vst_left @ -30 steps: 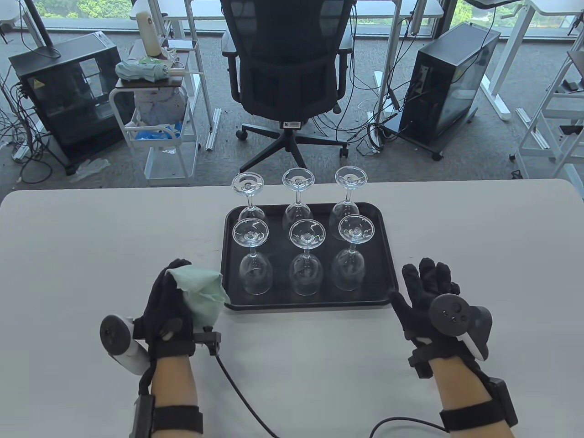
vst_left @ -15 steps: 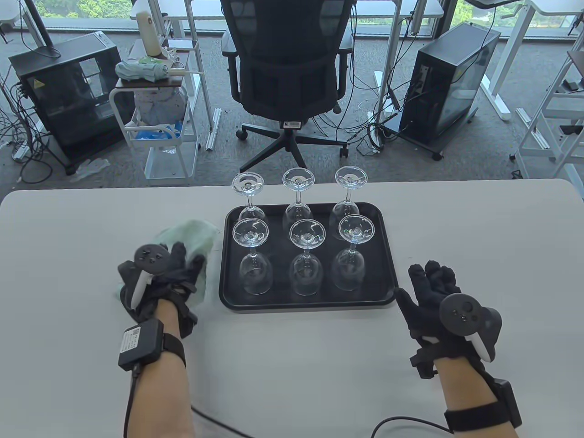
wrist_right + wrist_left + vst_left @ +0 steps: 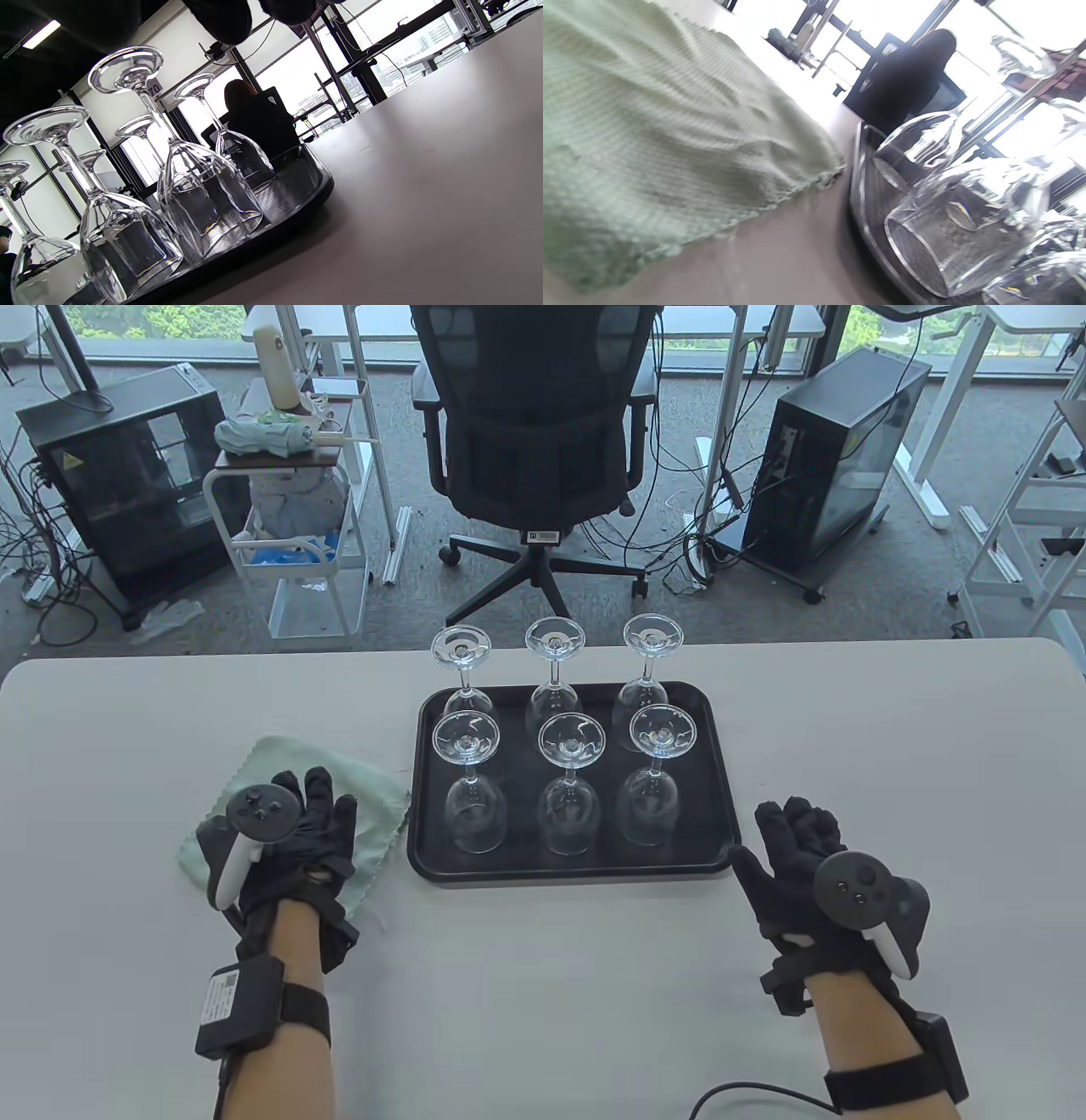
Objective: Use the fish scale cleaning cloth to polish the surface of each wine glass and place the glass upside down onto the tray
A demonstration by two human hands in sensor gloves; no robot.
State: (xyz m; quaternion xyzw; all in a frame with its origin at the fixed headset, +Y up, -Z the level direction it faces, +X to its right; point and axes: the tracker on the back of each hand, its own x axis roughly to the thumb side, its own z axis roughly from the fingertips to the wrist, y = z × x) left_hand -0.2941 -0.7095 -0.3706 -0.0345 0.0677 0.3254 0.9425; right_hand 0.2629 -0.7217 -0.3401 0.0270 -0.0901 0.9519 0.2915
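Note:
Several wine glasses stand upside down in two rows on the black tray (image 3: 424, 780); the front right glass (image 3: 652, 789) is nearest my right hand. The pale green cleaning cloth (image 3: 373, 802) lies spread flat on the table just left of the tray. My left hand (image 3: 318, 831) rests palm down on the cloth with straight fingers. The left wrist view shows the cloth (image 3: 649, 140) close up beside the tray (image 3: 859, 199). My right hand (image 3: 797, 836) hovers right of the tray's front corner, fingers loosely bent, holding nothing. The right wrist view shows the inverted glasses (image 3: 203, 186) on the tray (image 3: 297, 212).
The white table (image 3: 891, 746) stretches bare to the right of the tray. A black office chair (image 3: 534, 415) stands behind the table's far edge. A cable (image 3: 747, 1090) runs along the table near my right forearm.
My left hand turned palm down, carried the bunched cloth to the table left of the tray, and spread it flat. The right hand drew back slightly from the tray.

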